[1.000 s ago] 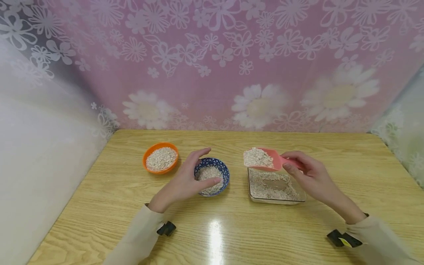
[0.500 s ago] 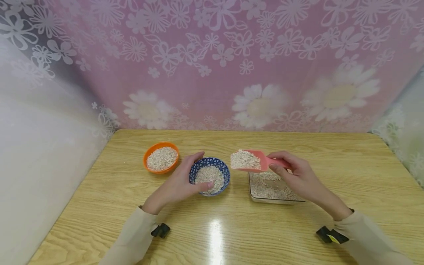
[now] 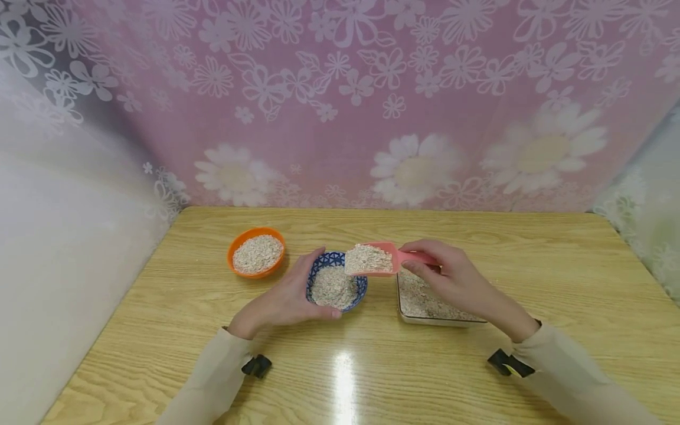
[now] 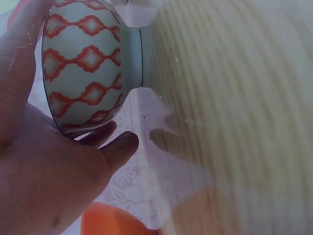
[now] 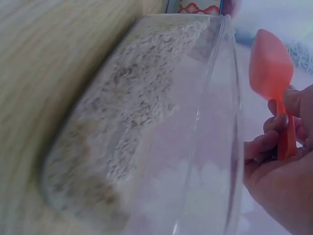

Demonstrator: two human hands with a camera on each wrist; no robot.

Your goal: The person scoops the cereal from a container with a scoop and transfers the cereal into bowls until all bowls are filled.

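In the head view my right hand (image 3: pixel 446 274) pinches the handle of a pink scoop (image 3: pixel 395 258) heaped with oat flakes (image 3: pixel 366 258). The scoop's front edge overlaps the right part of a small bowl (image 3: pixel 362 290), blue-patterned inside and partly filled with oats. My left hand (image 3: pixel 284 298) holds that bowl from its left side, thumb at the near rim and fingers at the far side. The left wrist view shows the bowl's red-and-white outside (image 4: pixel 88 61) and its foot at the tabletop. From the right wrist camera, fingers wrap the scoop handle (image 5: pixel 287 134).
A clear rectangular container (image 3: pixel 441 321) with oats stands under my right hand, which hides part of it. To the left is an orange bowl (image 3: pixel 232 260) full of oats. All stand on a wood-grain table (image 3: pixel 425 378), with a pink flowered cloth (image 3: pixel 329 147) behind.
My right hand has carried the loaded scoop leftward from above the container to the small bowl's right edge. My left hand has closed in on the bowl and now holds it.
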